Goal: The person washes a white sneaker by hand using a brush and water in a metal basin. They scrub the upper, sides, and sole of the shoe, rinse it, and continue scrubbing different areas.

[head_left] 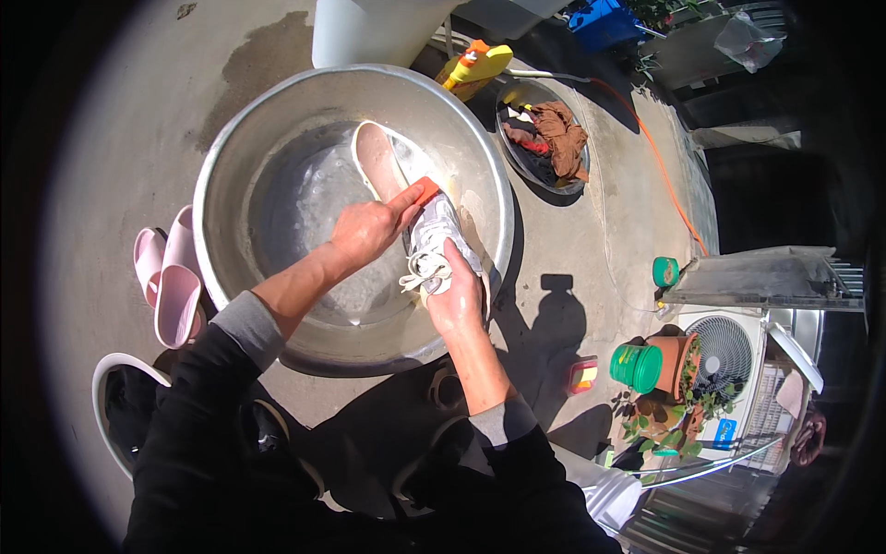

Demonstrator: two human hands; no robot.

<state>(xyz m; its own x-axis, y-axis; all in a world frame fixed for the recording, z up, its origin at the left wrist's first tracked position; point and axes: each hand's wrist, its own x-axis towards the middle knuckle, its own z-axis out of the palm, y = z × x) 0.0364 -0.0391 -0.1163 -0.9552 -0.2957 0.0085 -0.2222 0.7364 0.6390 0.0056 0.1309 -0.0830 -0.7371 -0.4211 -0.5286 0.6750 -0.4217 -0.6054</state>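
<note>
A white lace-up sneaker (435,232) is tilted over the wide metal basin (225,180). My right hand (457,298) grips it near the loosely tied laces (428,266), thumb along its side. My left hand (367,232) holds a small orange block (427,190) against the shoe's upper; whether it is a brush or soap, I cannot tell. Beyond my left hand extends a pinkish, sole-shaped surface (377,156) with a pale rim, partly hidden where it meets the sneaker. Shallow, slightly foamy water (304,201) covers the basin's bottom.
Pink slippers (178,298) lie left of the basin. Behind it stand a yellow bottle (477,69) and a pale tub (374,31). To the right are a smaller basin of clothes (554,142), an orange hose (657,152), a green bucket (637,367) and an air-conditioner unit (720,353).
</note>
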